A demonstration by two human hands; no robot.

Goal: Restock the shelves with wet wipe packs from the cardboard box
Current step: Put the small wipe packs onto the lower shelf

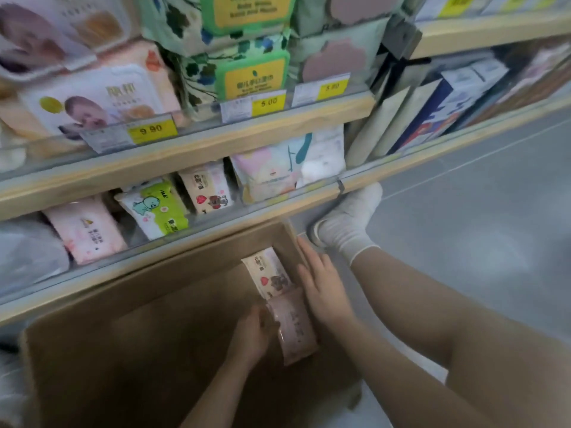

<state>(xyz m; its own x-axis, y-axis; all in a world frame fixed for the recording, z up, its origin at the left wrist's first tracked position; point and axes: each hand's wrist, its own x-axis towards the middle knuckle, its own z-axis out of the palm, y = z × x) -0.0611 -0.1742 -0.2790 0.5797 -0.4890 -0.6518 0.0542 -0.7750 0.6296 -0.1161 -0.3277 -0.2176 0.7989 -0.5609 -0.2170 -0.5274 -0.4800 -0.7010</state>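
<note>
An open cardboard box [129,307] stands on the floor against the shelves. Two wet wipe packs lie at its right side: a cream pack with a red heart [268,274] and, nearer me, a pink pack [295,329]. My left hand [251,333] reaches into the box and its curled fingers grip the pink pack's left edge. With its fingers straight, my right hand [321,281] lies along the box's right wall beside both packs. The lowest shelf [197,233] holds a pink pack [86,233], a green dinosaur pack [154,208] and a matching cream heart pack [207,189].
Pastel packs [272,174] stand further right on the same shelf. Above, a shelf with yellow price tags [153,129] carries larger wipe packs. My foot in a white sock [346,220] rests on the grey floor [463,227] right of the box, my leg beside it.
</note>
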